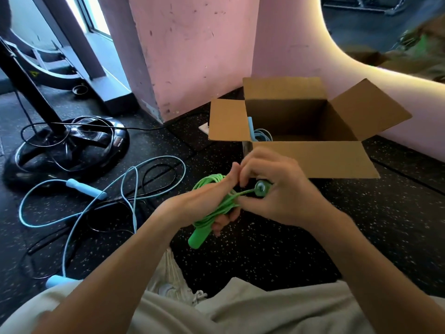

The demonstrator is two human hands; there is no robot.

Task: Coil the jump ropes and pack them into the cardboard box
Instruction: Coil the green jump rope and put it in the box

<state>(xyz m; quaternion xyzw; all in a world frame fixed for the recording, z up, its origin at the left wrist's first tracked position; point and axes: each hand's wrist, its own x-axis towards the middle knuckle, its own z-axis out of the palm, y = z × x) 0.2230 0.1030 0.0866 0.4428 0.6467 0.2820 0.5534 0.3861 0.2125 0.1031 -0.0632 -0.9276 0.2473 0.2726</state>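
A green jump rope (209, 189) is bundled in coils in front of me. My left hand (204, 203) grips the coils, and one green handle (197, 237) sticks out below it. My right hand (277, 189) holds the other green handle (261, 188), whose cord runs left into the bundle. The open cardboard box (313, 157) stands just beyond my hands, with a coiled light blue rope (261, 135) inside at its left. A loose light blue jump rope (84, 189) sprawls on the floor at the left, tangled with a black rope (159, 174).
A black round machine base (65, 150) with an upright post stands far left, with thin black cord draped over it. A pink pillar and wall (192, 56) rise behind the box. My knees and a white shoe (173, 280) are at the bottom.
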